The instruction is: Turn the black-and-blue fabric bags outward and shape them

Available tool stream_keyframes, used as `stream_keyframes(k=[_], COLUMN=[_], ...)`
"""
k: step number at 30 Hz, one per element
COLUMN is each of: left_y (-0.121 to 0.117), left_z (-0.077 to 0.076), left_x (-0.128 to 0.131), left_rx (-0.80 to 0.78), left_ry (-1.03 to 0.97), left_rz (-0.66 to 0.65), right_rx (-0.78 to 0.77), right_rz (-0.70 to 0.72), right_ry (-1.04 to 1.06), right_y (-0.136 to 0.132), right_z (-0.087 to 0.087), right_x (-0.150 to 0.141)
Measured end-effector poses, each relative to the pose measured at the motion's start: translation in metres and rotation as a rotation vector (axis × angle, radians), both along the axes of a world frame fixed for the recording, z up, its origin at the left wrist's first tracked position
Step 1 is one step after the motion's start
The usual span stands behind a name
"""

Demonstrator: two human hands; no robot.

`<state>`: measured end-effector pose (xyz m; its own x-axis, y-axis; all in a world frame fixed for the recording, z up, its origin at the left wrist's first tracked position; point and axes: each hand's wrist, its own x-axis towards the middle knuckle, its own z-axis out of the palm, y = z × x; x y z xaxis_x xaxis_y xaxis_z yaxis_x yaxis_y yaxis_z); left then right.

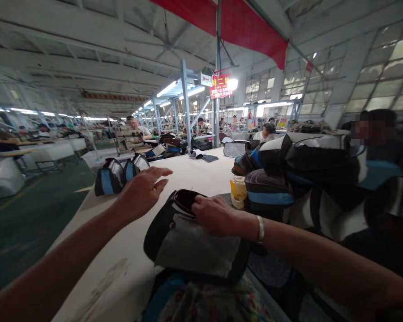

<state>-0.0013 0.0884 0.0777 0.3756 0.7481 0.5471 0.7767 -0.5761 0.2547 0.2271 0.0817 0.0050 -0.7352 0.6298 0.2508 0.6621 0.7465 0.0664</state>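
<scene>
A black bag piece with a grey panel (196, 246) is tilted at the near edge of the white table, its dark opening facing up and away. My right hand (216, 215), with a bracelet at the wrist, grips the rim of that opening; some fingertips are hidden inside it. To the left, my left hand (146, 190) hovers above the table with fingers stretched out and nothing in them. It is apart from the bag piece. Just beyond it stand two small black-and-blue bag pieces (106, 181).
The white table (121, 241) runs away from me. On its right, black, blue and white bag pieces (268, 190) are heaped beside a yellowish jar (238, 192). Flat dark scraps (210, 158) lie farther back. A person (383, 138) is at the far right.
</scene>
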Motion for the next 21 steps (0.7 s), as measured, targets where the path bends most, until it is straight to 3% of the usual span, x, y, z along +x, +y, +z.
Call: stream_keyframes(k=[3,6,9,11,13,16,21], left_y=[-0.012,-0.023,-0.024,-0.021,-0.019,-0.023,-0.04], left_z=[-0.032,-0.083,-0.133,-0.154,-0.163,-0.158,-0.153], left_x=[0.024,0.036,0.033,0.028,0.026,0.036,0.074], left_rx=[0.034,0.054,0.057,0.038,0.052,0.054,-0.05], left_ry=[-0.091,-0.17,-0.17,-0.1,0.003,0.22,0.479], left_rz=[-0.035,-0.123,-0.12,-0.133,-0.19,-0.32,-0.367], right_rx=[-0.107,-0.212,-0.311,-0.353,-0.377,-0.363,-0.141], right_rz=[-0.017,0.056,0.178,0.233,0.274,0.319,0.433], right_ry=[0.005,-0.021,-0.059,-0.074,-0.082,-0.088,-0.259], right_y=[0.026,0.04,0.04,0.034,0.023,0.005,-0.019], right_z=[-0.019,-0.03,-0.031,-0.028,-0.025,-0.027,-0.06], right_x=[-0.027,-0.039,-0.029,-0.01,0.015,0.052,0.084])
